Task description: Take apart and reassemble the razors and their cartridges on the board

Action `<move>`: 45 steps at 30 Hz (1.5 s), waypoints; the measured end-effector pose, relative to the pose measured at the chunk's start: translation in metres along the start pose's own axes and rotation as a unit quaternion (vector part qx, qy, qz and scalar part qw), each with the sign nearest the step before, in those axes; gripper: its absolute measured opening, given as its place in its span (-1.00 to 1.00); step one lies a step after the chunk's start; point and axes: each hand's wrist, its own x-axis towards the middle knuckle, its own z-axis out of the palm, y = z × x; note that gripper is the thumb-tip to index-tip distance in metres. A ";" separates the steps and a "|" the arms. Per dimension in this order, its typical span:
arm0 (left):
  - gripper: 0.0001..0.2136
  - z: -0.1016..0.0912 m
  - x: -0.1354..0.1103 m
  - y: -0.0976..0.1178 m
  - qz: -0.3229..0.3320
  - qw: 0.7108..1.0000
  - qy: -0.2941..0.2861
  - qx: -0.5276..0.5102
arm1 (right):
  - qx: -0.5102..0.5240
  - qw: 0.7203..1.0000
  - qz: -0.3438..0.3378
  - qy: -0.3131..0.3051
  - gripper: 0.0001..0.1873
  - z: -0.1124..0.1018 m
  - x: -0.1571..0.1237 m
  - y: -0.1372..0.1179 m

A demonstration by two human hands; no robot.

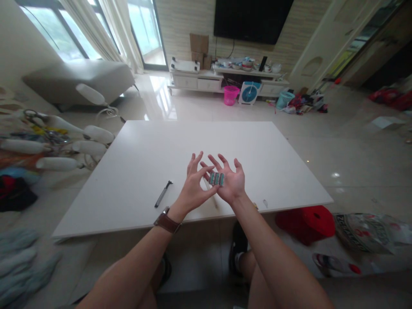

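Observation:
A small clear pack of razor cartridges (216,178), with several dark green-edged heads in a row, is held above the white table (144,146). My left hand (196,184), with a brown watch strap at the wrist, pinches the pack between thumb and index finger; its other fingers are spread. My right hand (234,182) is open, palm up, its fingers partly curled behind the pack. The pack lies against or just over that palm; I cannot tell which. To the left, a dark razor (163,194) lies on the tabletop.
Near the table's front edge are a small clear scrap (265,203) and a yellowish bit (255,206). On the floor at right are a red stool-like item (305,224) and a plastic bag (367,231). White lamp arms (90,148) stand beside the left edge.

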 end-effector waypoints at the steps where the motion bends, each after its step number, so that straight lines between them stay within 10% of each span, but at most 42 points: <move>1: -0.59 0.002 -0.001 0.000 0.001 1.000 0.002 0.007 | -0.002 1.000 0.001 -0.003 -0.61 -0.001 0.000 -0.001; 16: -0.68 0.024 -0.003 0.009 -0.090 0.991 0.090 0.032 | 0.007 1.000 0.001 0.005 -0.58 0.007 -0.003 0.016; 27: -0.37 -0.010 0.001 0.003 0.020 0.999 -0.041 0.022 | 0.003 0.998 0.061 -0.028 -0.55 0.001 -0.001 0.011; 34: -0.53 -0.013 -0.002 -0.006 0.022 0.998 -0.052 0.031 | -0.008 0.994 0.106 -0.037 -0.51 0.004 -0.005 0.012; 45: -0.63 -0.004 0.007 0.007 -0.054 0.994 0.093 0.029 | -0.001 0.992 -0.109 0.070 -0.55 -0.002 0.013 0.014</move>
